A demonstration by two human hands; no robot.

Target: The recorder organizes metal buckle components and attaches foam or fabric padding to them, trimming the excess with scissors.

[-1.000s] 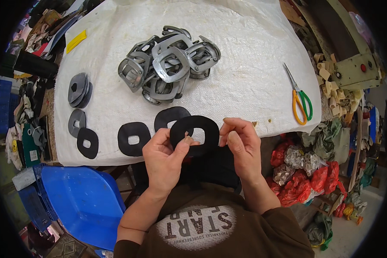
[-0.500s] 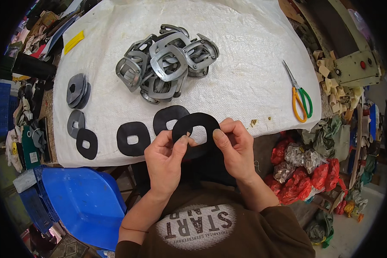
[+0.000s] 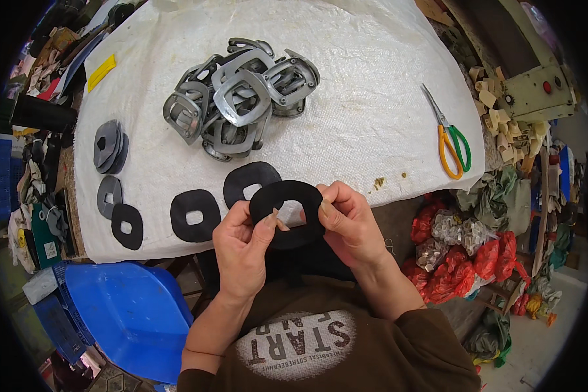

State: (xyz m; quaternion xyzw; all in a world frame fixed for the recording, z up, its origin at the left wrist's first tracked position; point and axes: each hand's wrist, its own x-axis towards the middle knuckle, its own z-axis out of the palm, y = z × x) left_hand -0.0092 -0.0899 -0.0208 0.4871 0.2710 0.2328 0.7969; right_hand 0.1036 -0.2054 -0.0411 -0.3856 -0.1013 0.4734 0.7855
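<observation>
My left hand [image 3: 242,245] pinches the left side of a black rounded-square ring [image 3: 286,189], with its fingertips at the central hole. My right hand [image 3: 351,225] grips the ring's right edge between thumb and fingers. Held tilted, it hangs just over the near edge of the white-covered table [image 3: 359,130]. Two similar black rings lie flat close by, one ring [image 3: 179,219] left of my left hand and another ring [image 3: 251,171] behind the held one. Farther left are a smaller black ring [image 3: 132,242], a grey ring [image 3: 102,207] and a stack of grey rings [image 3: 106,145].
Grey metal frames [image 3: 224,108] form a pile at mid-table. Scissors [image 3: 445,134] with yellow and green handles lie at the right, and a yellow strip [image 3: 101,72] at the far left. Below the table stand a blue tub [image 3: 124,313] at left and red plastic bags [image 3: 447,281] at right.
My view has shifted slightly, so the table's things appear a little farther left. Both hands keep their hold on the black ring, whose tilt differs slightly.
</observation>
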